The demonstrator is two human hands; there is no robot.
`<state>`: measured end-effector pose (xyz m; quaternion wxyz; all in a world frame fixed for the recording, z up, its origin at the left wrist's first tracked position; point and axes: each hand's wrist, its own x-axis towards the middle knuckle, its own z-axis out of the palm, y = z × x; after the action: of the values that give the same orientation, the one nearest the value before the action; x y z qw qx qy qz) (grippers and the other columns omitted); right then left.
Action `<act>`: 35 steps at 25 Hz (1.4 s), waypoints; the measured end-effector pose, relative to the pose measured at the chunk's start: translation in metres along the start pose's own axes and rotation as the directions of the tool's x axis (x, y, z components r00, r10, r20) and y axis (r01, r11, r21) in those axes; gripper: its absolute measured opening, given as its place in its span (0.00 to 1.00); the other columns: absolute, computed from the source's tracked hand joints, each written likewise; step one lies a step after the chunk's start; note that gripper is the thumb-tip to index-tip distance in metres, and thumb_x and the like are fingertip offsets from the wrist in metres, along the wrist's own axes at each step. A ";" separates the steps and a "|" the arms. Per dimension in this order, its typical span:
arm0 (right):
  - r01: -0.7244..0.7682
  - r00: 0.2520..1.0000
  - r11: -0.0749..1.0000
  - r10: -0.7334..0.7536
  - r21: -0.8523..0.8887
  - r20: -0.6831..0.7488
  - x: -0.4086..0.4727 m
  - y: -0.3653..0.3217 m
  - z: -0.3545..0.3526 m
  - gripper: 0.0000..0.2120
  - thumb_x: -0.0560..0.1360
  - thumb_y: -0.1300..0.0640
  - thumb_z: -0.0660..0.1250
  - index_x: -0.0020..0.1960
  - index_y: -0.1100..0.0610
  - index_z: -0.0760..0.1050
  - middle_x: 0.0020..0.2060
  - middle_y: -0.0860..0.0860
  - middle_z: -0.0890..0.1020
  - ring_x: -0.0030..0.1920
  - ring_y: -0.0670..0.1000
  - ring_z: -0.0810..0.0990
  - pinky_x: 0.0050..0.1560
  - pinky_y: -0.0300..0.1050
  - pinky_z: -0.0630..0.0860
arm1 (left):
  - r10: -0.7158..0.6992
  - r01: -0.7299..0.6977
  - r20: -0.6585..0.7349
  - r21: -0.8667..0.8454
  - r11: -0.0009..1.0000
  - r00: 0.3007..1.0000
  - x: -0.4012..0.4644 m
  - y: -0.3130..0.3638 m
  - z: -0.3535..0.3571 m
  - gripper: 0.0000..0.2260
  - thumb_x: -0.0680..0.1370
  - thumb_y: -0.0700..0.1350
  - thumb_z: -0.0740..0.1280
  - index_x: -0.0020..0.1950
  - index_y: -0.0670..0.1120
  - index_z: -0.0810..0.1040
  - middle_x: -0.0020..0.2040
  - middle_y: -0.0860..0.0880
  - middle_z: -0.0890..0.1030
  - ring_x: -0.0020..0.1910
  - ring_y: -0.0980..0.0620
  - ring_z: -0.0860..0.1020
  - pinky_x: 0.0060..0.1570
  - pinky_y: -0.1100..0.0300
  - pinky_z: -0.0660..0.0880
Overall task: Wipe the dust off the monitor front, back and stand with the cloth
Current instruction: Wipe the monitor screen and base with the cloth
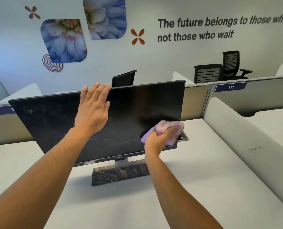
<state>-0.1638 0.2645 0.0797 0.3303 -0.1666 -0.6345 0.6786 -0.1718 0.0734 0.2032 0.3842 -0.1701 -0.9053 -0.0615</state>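
A black monitor [58, 123] stands on the white desk, its dark screen facing me and streaked with dust. Its flat rectangular stand [119, 172] below is mottled with dust too. My left hand [92, 106] lies flat against the screen, its straight fingers reaching over the top edge. My right hand [159, 138] grips a bunched pink-purple cloth [168, 128] and presses it on the screen's lower right corner.
The white desk [195, 171] has a cable slot [183, 138] behind the monitor's right corner. Grey partition panels [256, 95] run behind and to the right. Black office chairs [220, 70] stand beyond, by a wall with flower pictures.
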 end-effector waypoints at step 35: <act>-0.123 0.985 0.992 0.121 -0.005 -0.125 0.017 -0.018 -0.014 0.29 0.81 0.48 0.61 0.78 0.49 0.54 0.72 0.55 0.68 0.66 0.51 0.73 0.63 0.42 0.74 | -0.011 0.011 0.012 -0.008 1.000 1.000 0.000 -0.002 0.000 0.21 0.82 0.43 0.58 0.75 0.48 0.62 0.74 0.47 0.66 0.76 0.47 0.57 0.76 0.50 0.42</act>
<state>-0.1627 0.2862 0.0981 0.3261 -0.2492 -0.6055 0.6818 -0.1724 0.0715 0.2039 0.3776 -0.1668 -0.9084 -0.0661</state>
